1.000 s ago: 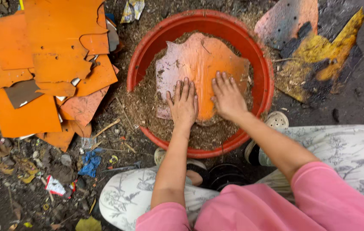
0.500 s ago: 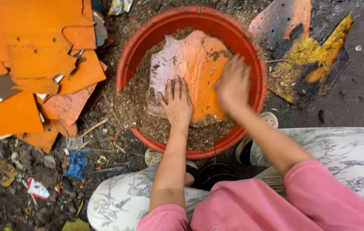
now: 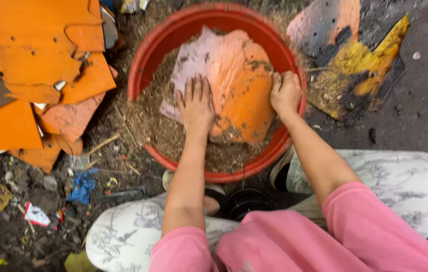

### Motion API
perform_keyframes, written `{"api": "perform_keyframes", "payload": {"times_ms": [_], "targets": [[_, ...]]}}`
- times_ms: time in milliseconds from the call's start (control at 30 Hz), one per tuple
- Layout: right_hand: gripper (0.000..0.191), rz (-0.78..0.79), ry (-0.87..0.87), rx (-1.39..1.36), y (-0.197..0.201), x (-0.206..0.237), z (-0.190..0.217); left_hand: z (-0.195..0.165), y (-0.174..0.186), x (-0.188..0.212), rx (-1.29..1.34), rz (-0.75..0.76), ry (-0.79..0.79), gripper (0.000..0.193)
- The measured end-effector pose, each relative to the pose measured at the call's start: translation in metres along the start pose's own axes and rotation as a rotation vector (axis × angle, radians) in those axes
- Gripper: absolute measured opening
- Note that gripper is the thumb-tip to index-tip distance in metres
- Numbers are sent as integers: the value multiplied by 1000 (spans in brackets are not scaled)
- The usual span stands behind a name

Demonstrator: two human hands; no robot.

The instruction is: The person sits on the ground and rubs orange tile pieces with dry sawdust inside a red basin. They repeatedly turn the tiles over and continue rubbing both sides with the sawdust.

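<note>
Head view: my left hand [image 3: 196,105] lies flat, fingers spread, on the orange sheet [image 3: 239,85] in the tub [image 3: 143,70]; my right hand [image 3: 285,93] curls around its edge.

The right hand [image 3: 285,93] now grips the right edge of the orange sheet [image 3: 234,80], no longer flat on top.

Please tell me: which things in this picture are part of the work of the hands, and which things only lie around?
In the work:
- left hand, flat on the orange sheet
- right hand, gripping the sheet's edge
- red basin with sawdust

Lying about:
- orange pieces pile
- burnt yellow sheet
- blue scrap
</note>
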State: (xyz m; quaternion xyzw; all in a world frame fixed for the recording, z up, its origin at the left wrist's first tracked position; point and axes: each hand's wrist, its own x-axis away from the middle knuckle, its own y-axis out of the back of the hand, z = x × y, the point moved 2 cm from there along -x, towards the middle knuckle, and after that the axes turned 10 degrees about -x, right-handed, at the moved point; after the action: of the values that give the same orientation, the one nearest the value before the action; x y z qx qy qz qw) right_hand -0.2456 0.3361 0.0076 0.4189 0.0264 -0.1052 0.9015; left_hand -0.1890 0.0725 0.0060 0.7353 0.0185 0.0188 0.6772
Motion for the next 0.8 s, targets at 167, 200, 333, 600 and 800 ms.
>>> {"api": "perform_keyframes", "payload": {"times_ms": [167, 200, 333, 600, 800], "targets": [[32, -221, -101, -79, -14, 33, -22, -67, 1, 9, 33, 47, 25, 59], [31, -239, -113, -68, -13, 36, -23, -88, 0, 22, -4, 87, -2, 59], [34, -241, -142, -68, -9, 46, -25, -137, -8, 73, -65, 186, -279, 63], [36, -139, -136, -68, -10, 50, -24, -21, -4, 75, -170, 195, -140, 58], [36, -192, -173, -27, -17, 54, -28, 5, 18, -1, 31, 176, 168, 63]]}}
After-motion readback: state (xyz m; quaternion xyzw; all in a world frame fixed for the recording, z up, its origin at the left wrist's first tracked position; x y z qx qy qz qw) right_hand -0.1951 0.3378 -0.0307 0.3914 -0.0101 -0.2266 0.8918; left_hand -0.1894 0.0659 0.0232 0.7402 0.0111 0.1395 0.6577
